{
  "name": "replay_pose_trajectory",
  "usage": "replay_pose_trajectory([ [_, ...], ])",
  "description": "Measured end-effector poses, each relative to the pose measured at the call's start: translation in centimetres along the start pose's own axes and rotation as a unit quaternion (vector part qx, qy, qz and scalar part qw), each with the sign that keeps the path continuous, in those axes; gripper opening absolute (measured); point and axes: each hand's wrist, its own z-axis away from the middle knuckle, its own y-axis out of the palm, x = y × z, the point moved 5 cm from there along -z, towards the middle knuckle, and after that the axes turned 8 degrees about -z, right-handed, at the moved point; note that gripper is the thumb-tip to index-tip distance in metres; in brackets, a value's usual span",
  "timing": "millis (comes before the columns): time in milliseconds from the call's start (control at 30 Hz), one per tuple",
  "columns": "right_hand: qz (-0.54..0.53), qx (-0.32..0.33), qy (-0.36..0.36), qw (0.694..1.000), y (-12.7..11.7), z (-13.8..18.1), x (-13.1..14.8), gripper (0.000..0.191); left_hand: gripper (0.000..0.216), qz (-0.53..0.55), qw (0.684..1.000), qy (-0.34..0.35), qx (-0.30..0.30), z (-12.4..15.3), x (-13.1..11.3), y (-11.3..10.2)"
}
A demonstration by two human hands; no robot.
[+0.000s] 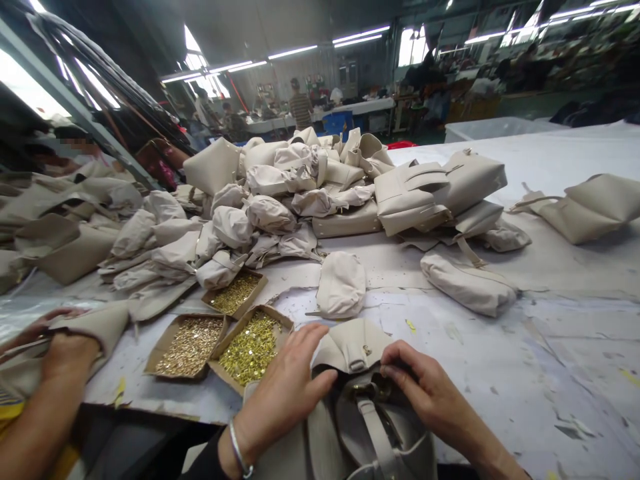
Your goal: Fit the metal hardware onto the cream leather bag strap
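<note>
A beige handbag (345, 343) lies in front of me at the table's near edge, its top flap raised and a buckle-like fitting on it. My left hand (293, 373) is at the flap's left side, fingers stretched and thumb apart, holding nothing. On the right, my right hand (423, 383) pinches the flap's right edge between thumb and fingers; whether a small part is also in that pinch is hidden. A strap (377, 433) with metal fittings runs down the bag below the flap. Just left of my left hand is a cardboard tray (287, 320) of small gold metal pieces.
Two more trays, one of copper-coloured pieces (187, 343) and one of gold pieces (233, 293), stand alongside. Beige bags (345, 223) and stuffed pouches (343, 283) heap across the table (565, 353). At left, a co-worker's hand (73, 353) is in another bag.
</note>
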Motion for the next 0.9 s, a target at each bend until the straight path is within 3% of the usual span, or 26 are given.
replay_pose_trajectory([
  [133, 0.048, -0.016, -0.056, 0.997, 0.3, 0.1, 0.4, 0.014, 0.071, -0.084, 0.994, 0.069, 0.027, -1.1, -3.3, 2.5],
  [267, 0.073, -0.035, -0.084, 0.993, 0.6, 0.0, 0.4, 0.016, 0.070, -0.163, 0.981, 0.107, -0.015, -2.0, -4.0, 4.8],
  [467, 0.090, -0.052, -0.089, 0.991, 0.4, -0.1, 0.4, 0.018, 0.038, -0.284, 0.957, 0.061, 0.005, -3.8, -3.5, 4.9],
  [600, 0.082, -0.058, -0.106, 0.989, 0.0, -0.2, 0.4, 0.016, 0.015, -0.289, 0.956, 0.046, 0.008, -4.7, -3.7, 4.3],
  [667, 0.075, -0.065, -0.110, 0.989, -0.2, -0.3, 0.2, 0.016, 0.013, -0.263, 0.961, 0.086, -0.028, -4.7, -3.6, 4.0],
  [800, 0.042, -0.061, -0.100, 0.992, -0.3, -0.6, -0.5, 0.017, 0.041, -0.192, 0.938, 0.244, -0.152, -4.1, -3.6, 3.1],
  [900, 0.009, -0.056, -0.085, 0.995, -0.5, -0.8, -1.4, 0.014, 0.044, -0.134, 0.936, 0.289, -0.147, -4.3, -3.3, 2.8],
])
